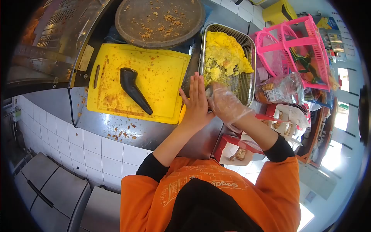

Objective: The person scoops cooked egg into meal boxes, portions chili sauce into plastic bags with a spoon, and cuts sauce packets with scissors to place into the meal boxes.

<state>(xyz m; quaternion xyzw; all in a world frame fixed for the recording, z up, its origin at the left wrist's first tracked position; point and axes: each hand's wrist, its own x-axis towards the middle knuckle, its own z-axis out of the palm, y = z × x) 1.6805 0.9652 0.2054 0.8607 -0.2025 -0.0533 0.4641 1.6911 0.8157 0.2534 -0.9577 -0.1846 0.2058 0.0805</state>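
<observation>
My left hand (196, 98) is bare, its fingers stretched out flat and close together, at the near left corner of a metal mesh tray (251, 58). Yellow scrambled-egg-like food (226, 50) lies in the tray. Right beside it, my right hand (226, 101) wears a clear plastic glove. Its fingers curl at the tray's near edge, and what they hold, if anything, is hidden. A yellow handle-like piece (182, 114) shows by my left wrist. To the left, a black pestle (133, 89) rests on a yellow cutting board (162, 62) stained with brown crumbs.
A round stone mortar (131, 19) with crumbs stands behind the board. Red and white food boxes (225, 150) with fried pieces sit at the near right. A pink plastic basket (286, 46) and a plastic bag (280, 91) are to the right. Crumbs dot the steel counter (143, 131).
</observation>
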